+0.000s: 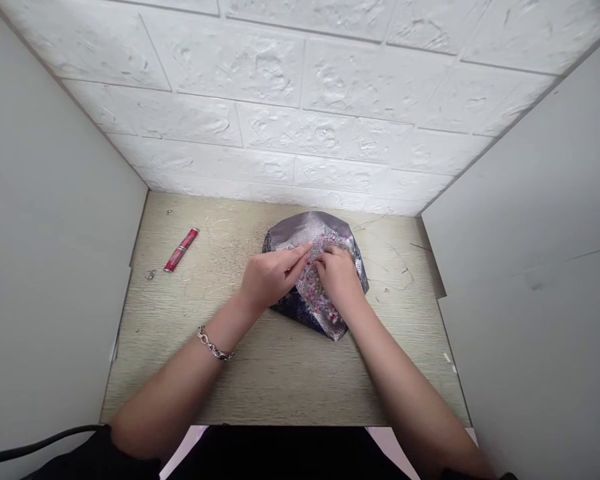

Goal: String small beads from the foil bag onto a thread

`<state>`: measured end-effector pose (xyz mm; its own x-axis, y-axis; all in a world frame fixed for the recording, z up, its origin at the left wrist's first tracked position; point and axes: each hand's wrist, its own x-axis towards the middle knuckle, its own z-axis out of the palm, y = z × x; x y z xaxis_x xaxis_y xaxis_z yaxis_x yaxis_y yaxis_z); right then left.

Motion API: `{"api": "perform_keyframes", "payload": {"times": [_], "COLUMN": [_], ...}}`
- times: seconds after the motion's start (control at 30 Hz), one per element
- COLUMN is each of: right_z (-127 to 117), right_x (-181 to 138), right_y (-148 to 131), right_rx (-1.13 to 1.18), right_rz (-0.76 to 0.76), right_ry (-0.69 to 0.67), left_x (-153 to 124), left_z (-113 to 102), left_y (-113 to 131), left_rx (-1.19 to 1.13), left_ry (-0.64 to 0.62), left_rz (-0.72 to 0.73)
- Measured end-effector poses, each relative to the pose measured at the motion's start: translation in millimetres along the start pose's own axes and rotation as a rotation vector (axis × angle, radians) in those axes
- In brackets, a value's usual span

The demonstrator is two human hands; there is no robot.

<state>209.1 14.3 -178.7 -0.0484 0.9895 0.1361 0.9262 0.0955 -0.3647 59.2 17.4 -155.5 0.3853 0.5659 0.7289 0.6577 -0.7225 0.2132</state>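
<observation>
A silvery-grey pouch [291, 232] with a dark blue lower side lies opened out on the table, holding a heap of small multicoloured beads [316, 293]. My left hand [273, 272] reaches over it from the left, thumb and forefinger pressed together above the beads. Whatever that pinch holds is too small to make out. On the right side of the heap rests my right hand [339, 272], its fingers curled in toward the beads. What lies between those fingertips is hidden. Both hands' fingertips are close together. A silver chain bracelet [215, 345] circles my left wrist.
A red tube-shaped item [181, 250] lies on the wooden table [280, 380] at the left, with small metallic bits [151, 274] near it. Thin wire [405, 272] curls at the right. A white brick-patterned wall [300, 127] and grey side panels [530, 267] enclose the table.
</observation>
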Motion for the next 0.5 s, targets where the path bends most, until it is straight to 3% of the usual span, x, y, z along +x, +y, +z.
{"api": "perform_keyframes", "payload": {"times": [0.5], "right_z": [9.7], "right_x": [-5.2], "right_y": [4.2], "right_rx": [0.041], "right_rz": [-0.011], "right_ry": [0.075], "left_x": [1.3], "left_z": [0.9], "left_y": [-4.7], "left_rx": [-0.081], "left_ry": [-0.14], "left_rz": [-0.187]}}
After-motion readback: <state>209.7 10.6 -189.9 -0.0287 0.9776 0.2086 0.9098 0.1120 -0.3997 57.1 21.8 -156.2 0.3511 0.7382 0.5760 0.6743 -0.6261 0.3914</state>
